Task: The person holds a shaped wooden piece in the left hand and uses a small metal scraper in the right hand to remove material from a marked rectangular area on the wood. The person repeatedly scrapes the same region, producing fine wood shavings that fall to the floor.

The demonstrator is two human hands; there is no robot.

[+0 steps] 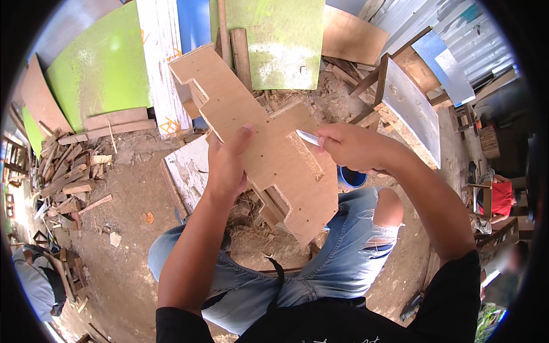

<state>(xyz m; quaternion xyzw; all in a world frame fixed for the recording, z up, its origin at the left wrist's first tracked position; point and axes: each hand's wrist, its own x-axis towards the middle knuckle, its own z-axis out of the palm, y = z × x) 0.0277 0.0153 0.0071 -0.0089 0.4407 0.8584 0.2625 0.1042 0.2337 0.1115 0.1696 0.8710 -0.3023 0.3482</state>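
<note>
A plywood piece (269, 150) with notched edges and rows of small dark nail or screw heads lies tilted across the space above my knees. My left hand (229, 157) grips it at its near left edge, thumb on the upper face and the other fingers hidden beneath. In my right hand (346, 147) is a knife (308, 136), its pale blade pointing left. The blade's tip is at the upper end of a rough-edged slot (307, 153) in the plywood. My right fingers are closed round the handle, which is mostly covered.
Below the plywood stands a blue bucket (351, 178), partly hidden. Scrap wood (66, 171) is heaped on the dirt floor at left. Green boards (103, 66) lean at the back. A grey-topped table (409, 106) stands tilted at right. Other people (502, 197) are at the far right.
</note>
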